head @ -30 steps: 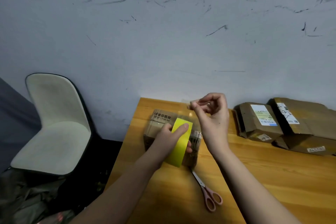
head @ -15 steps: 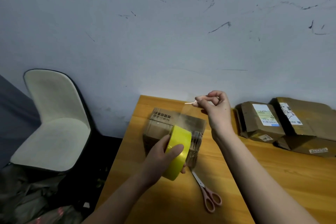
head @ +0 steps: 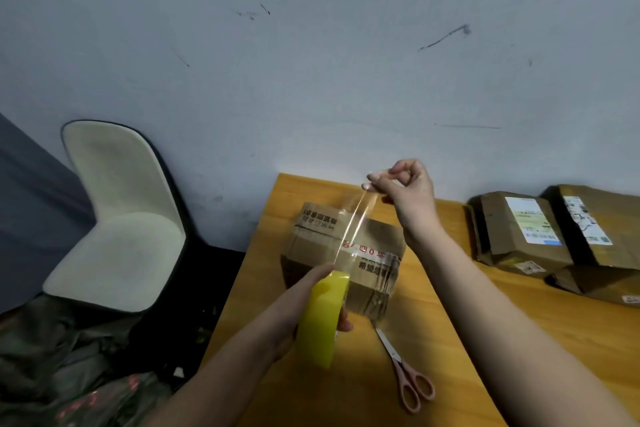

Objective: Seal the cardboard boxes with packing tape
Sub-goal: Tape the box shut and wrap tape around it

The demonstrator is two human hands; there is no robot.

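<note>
Low in the frame's centre, our left hand (head: 304, 302) is gripping the yellow tape roll (head: 323, 319) on the wooden surface (head: 467, 340), pink-handled scissors (head: 407, 378) lying to its right. Just beyond, the cardboard box (head: 346, 253) is sitting mid-frame. Above it, our right hand (head: 405, 191) is pinching the clear tape strip (head: 349, 236), stretching over the box. More parcels (head: 554, 236) are resting at right.

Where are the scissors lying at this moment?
In the head view, the scissors lie flat on the wooden table, toward its near edge, between the person's two forearms, just in front of the cardboard box.
</note>
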